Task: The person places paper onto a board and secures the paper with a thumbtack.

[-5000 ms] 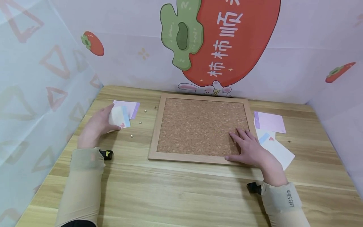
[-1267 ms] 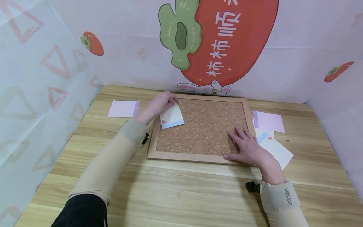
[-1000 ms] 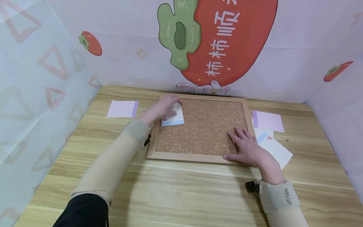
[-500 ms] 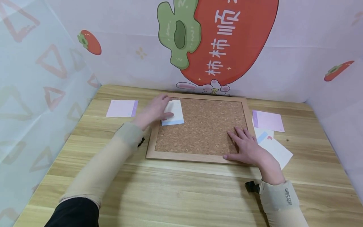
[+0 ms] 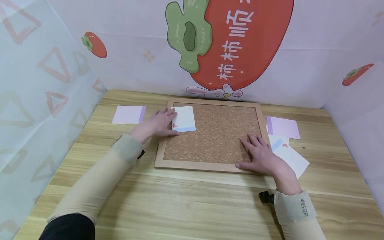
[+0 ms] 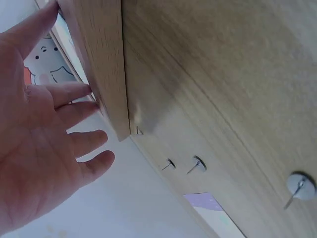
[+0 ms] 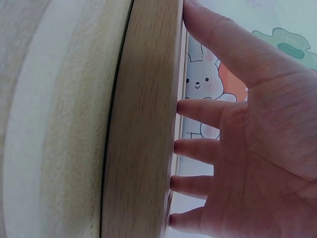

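A wood-framed corkboard (image 5: 216, 140) lies on the table. In its upper left corner is a white note sheet (image 5: 184, 116) with a blue strip along its lower edge. My left hand (image 5: 160, 123) lies over the board's left frame, its spread fingertips at the sheet's left edge; nothing is gripped. In the left wrist view this hand (image 6: 49, 129) shows its palm, fingers extended. Across the board, my right hand (image 5: 261, 155) rests spread on the lower right corner. The right wrist view shows that hand's (image 7: 247, 139) fingertips against the frame (image 7: 143, 129).
Left of the board lies a lilac note sheet (image 5: 127, 114). Several thumbtacks (image 6: 300, 186) stand points up on the table there. Another lilac sheet (image 5: 285, 127) and white sheets (image 5: 292, 160) overlap at the right. Printed cloth walls (image 5: 135, 76) enclose the table.
My left hand has brought the white sheet from the left pile onto the board's upper left corner, let it go and drawn back leftward. The right hand has stayed in place.
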